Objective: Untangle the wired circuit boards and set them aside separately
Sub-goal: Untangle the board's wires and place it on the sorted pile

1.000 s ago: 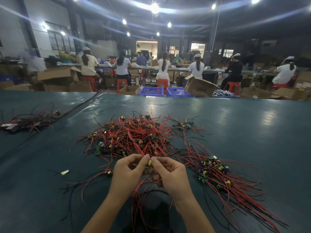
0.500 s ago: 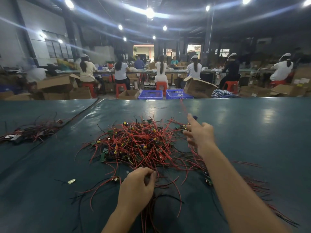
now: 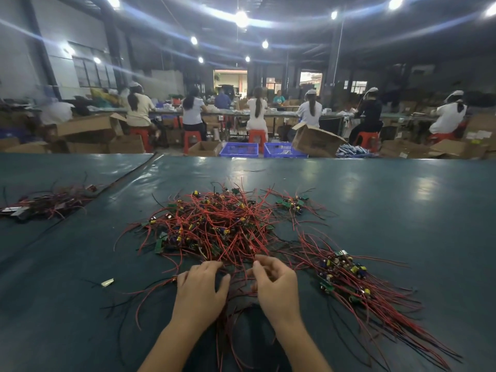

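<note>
Table (image 3: 402, 210): left hand (image 3: 200, 289), right hand (image 3: 277, 287) at tangle (image 3: 214, 224); grip unclear.

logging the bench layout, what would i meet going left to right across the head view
Wire pile → scrap → tangle → board bundle

Dim factory hall, ceiling lights (image 3: 241, 18), seated workers (image 3: 257, 114), red stools (image 3: 192, 139), cardboard boxes (image 3: 315, 140)
</note>
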The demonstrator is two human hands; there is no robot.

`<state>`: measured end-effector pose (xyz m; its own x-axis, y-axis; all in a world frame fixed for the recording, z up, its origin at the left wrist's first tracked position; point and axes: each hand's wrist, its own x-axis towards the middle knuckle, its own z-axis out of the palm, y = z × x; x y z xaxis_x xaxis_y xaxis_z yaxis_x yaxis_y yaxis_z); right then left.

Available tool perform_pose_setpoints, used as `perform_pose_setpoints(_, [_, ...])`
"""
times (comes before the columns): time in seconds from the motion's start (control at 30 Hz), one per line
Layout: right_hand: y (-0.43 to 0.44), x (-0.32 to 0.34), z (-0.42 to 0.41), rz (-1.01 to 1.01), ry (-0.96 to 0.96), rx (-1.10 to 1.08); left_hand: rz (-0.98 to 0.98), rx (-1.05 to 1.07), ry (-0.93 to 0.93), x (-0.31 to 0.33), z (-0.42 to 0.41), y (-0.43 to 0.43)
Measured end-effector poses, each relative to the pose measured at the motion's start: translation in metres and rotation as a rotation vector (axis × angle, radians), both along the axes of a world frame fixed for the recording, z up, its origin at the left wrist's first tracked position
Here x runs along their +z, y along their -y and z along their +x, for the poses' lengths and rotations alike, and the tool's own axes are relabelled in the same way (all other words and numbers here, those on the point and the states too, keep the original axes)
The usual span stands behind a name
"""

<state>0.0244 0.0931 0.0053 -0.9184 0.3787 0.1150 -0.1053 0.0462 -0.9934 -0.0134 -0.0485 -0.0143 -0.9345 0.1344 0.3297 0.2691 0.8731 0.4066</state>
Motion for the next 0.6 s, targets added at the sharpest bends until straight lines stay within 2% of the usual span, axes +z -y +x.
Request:
perform_pose_setpoints(0.17, [-0.001, -0.006, 0.002, 0.116, -0.037, -0.03, 0.279, -0.102, -0.235, 0.012, 0.01, -0.007])
perform_pose_setpoints(0.23, [-0.002, -0.005, 0.002, 0.085, -0.022, -0.032, 0.328, -0.176, -0.343, 0.018, 0.016, -0.014])
perform_pose_setpoints(0.3, [-0.004, -0.003, 0.0, -0.052, 0.021, 0.027, 0.326, -0.277, -0.411, 0.024, 0.025, -0.02])
perform_pose_setpoints(0.37, [-0.005, -0.001, -0.001, -0.198, 0.054, 0.098, 0.277, -0.373, -0.423, 0.026, 0.03, -0.024])
perform_pose_setpoints(0.47, [-0.007, -0.002, -0.003, -0.26, 0.077, 0.159, 0.217, -0.494, -0.419, 0.023, 0.033, -0.027])
perform_pose_setpoints(0.53, [-0.009, -0.002, -0.004, -0.266, 0.08, 0.17, 0.277, -0.547, -0.355, 0.02, 0.035, -0.028])
perform_pose_setpoints(0.6, [-0.01, 0.001, -0.002, -0.244, 0.043, 0.158, 0.471, -0.521, -0.251, 0.021, 0.037, -0.029])
